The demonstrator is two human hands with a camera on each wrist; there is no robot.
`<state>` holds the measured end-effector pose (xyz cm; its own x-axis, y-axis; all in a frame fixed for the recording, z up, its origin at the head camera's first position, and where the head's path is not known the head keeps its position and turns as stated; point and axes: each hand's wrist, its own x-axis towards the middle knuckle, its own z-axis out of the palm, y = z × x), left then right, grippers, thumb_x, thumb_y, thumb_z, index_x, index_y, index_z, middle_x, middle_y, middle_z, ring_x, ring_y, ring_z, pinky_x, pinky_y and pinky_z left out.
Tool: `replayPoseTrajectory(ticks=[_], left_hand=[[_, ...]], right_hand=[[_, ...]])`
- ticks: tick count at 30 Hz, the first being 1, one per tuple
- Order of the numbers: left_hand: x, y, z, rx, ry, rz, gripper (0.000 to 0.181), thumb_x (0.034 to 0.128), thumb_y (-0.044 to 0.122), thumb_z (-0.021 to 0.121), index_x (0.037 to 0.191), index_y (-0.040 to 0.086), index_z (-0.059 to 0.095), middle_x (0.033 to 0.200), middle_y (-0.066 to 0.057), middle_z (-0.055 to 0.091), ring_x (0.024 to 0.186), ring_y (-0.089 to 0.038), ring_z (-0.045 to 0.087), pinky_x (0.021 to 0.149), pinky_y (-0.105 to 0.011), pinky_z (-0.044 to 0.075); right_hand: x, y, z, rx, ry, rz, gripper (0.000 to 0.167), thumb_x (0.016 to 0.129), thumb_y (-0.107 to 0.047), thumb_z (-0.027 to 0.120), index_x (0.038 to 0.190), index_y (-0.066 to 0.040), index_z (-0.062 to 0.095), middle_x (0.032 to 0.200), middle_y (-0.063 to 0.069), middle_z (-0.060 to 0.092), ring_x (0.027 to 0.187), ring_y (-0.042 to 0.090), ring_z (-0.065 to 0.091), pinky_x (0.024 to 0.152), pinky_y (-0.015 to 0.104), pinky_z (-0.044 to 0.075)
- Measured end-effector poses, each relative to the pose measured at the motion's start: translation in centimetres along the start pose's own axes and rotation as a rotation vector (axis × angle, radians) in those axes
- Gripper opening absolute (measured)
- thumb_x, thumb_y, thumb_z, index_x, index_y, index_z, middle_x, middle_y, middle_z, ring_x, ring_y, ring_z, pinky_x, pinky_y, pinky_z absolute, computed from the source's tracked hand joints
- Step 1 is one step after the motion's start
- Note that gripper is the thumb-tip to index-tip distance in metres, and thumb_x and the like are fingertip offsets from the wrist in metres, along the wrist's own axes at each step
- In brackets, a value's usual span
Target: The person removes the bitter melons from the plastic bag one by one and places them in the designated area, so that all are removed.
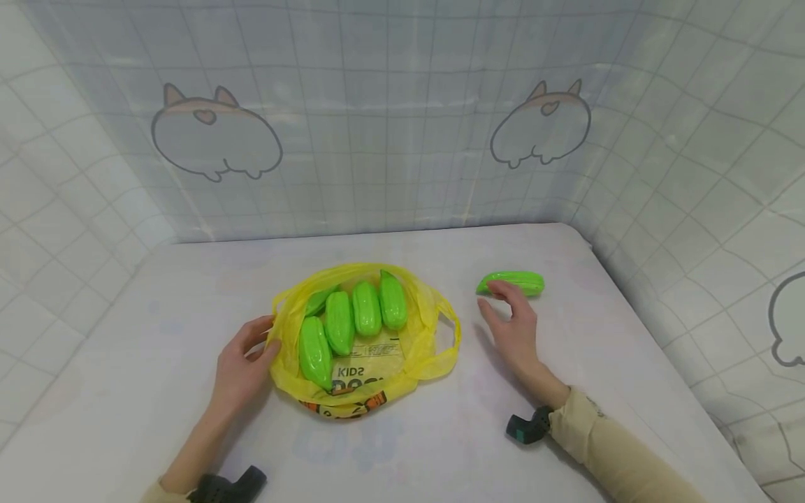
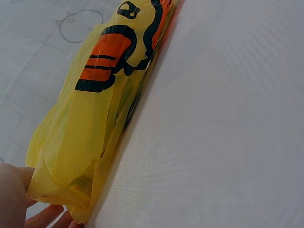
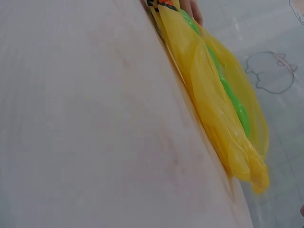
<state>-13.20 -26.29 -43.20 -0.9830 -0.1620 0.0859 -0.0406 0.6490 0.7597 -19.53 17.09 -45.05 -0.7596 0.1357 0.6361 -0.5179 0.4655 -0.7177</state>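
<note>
A yellow plastic bag lies with its mouth spread, and several shiny green cucumber-like pieces lie inside it. At the bag's left rim, my left hand pinches the plastic between thumb and fingers; the left wrist view shows the bag's edge between them. To the right of the bag lies one more green cucumber-like piece. My right hand is just in front of it, thumb and fingers apart, fingertips overlapping its near left edge. Whether they touch it I cannot tell. In the right wrist view the right hand is almost wholly out of frame.
The bag and the loose piece are on a white table. Behind it stands a gridded curtain with cartoon animal drawings, and similar sheets close off both sides. The bag's handle loop reaches toward the right hand.
</note>
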Motion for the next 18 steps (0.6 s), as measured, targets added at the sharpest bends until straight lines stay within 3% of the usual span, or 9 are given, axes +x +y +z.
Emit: replayPoseTrajectory(ticks=[5,9,13,18], left_hand=[[0.0,-0.1,0.1,0.007,0.002,0.009,0.044,0.1018,0.026,0.054,0.144,0.013,0.049,0.145,-0.013,0.054,0.129,-0.033,0.054,0.102,-0.044,0.046],[0.0,-0.2,0.1,0.006,0.006,0.011,0.044,0.1018,0.026,0.054,0.144,0.013,0.049,0.145,-0.013,0.054,0.129,-0.033,0.054,0.101,-0.042,0.047],[0.0,-0.3,0.1,0.005,0.008,0.012,0.044,0.1017,0.026,0.054,0.144,0.014,0.050,0.145,-0.013,0.054,0.128,-0.032,0.055,0.099,-0.027,0.051],[0.1,-0.4,0.2,-0.005,0.005,0.017,0.045,0.1017,0.027,0.054,0.144,0.014,0.050,0.145,-0.013,0.054,0.128,-0.032,0.055,0.094,-0.010,0.048]], right_hand=[[0.0,-3.1,0.7,0.035,-0.011,-0.044,0.034,0.082,0.012,0.072,0.115,0.010,0.065,0.110,0.028,0.065,0.102,0.042,0.062,0.089,0.049,0.049],[-0.2,-4.7,1.1,0.050,-0.040,-0.050,0.033,0.082,0.012,0.072,0.115,0.010,0.065,0.111,0.027,0.065,0.101,0.042,0.062,0.089,0.052,0.050],[-0.5,-4.8,1.9,0.059,-0.075,-0.038,0.033,0.083,0.011,0.072,0.116,0.008,0.065,0.113,0.026,0.066,0.102,0.041,0.063,0.091,0.050,0.051],[-1.1,-3.0,3.4,0.088,-0.100,-0.042,0.035,0.083,0.007,0.074,0.117,0.005,0.066,0.114,0.022,0.067,0.102,0.038,0.065,0.092,0.050,0.051]])
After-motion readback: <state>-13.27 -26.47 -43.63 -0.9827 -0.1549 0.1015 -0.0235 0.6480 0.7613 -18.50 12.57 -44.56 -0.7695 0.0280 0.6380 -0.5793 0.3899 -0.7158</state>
